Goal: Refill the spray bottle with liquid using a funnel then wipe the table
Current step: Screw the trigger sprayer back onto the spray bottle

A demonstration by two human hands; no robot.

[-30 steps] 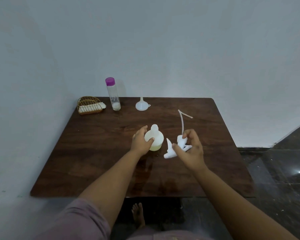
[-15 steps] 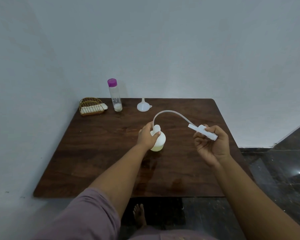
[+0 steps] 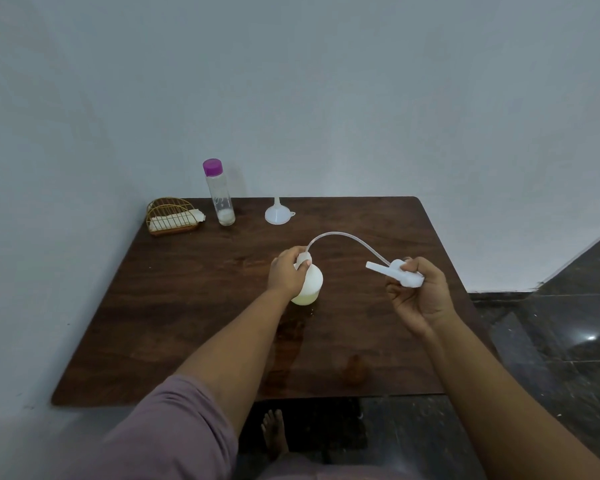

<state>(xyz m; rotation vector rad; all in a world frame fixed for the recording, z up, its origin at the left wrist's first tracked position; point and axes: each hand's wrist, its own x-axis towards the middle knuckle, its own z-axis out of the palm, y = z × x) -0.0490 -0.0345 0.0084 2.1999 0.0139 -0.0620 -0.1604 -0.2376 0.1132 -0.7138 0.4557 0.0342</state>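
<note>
Right hand (image 3: 417, 292) pinches the spray head (image 3: 395, 274), fingers curled round it, nozzle pointing to 9 o'clock, held above the table (image 3: 174, 306). Its dip tube (image 3: 343, 234) arcs over to the neck of the spray bottle (image 3: 309, 282) and looks to be still partly inside. Left hand (image 3: 286, 273) grips that bottle at the neck and shoulder; the bottle stands near table centre, a little pale yellow liquid at the bottom. Bottle is likely light, thin plastic and tippy when near empty: hold it low on the body while pouring. Tube is soft and springy, may flick drips. Funnel (image 3: 277, 214) sits upside down at 12 o'clock, the purple-capped bottle (image 3: 219, 194) at 11, the wire basket (image 3: 172, 216) with a cloth at 10.
</note>
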